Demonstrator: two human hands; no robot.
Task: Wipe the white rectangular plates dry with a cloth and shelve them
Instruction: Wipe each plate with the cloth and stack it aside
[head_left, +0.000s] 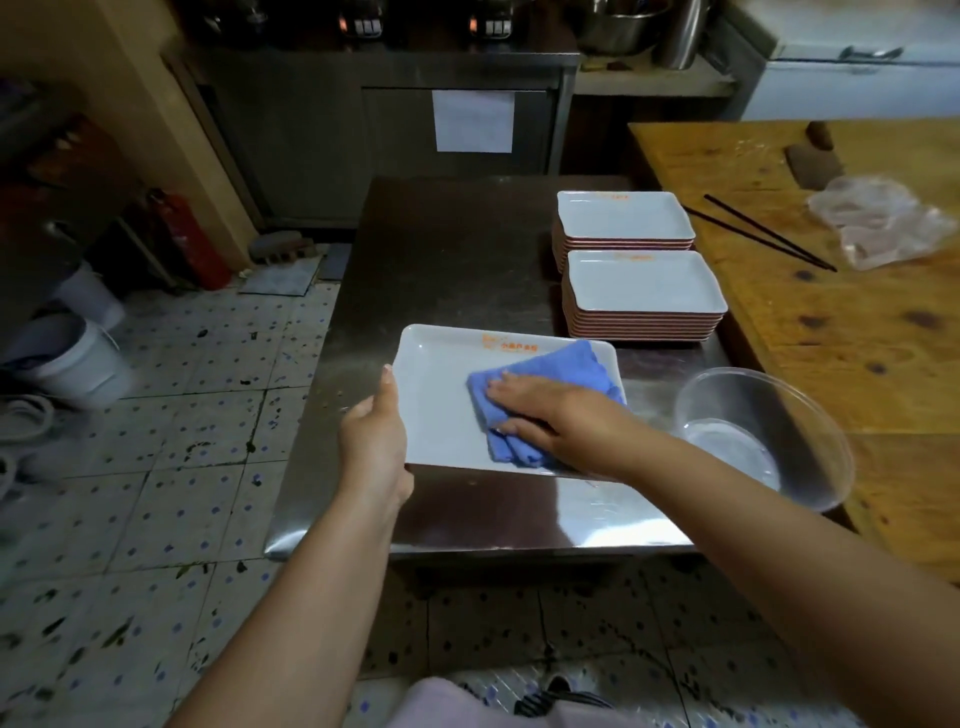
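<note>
Cloth (545, 376) beneath right hand (553, 415) — fingers (506, 389) spread flat; left hand (374, 431) seemingly pinches plate (441, 374).

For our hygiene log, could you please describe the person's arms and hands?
The left hand and right hand are bare: no gloves, rings or watch show. The left forearm and right forearm are uncovered, no sleeves in view.
</note>
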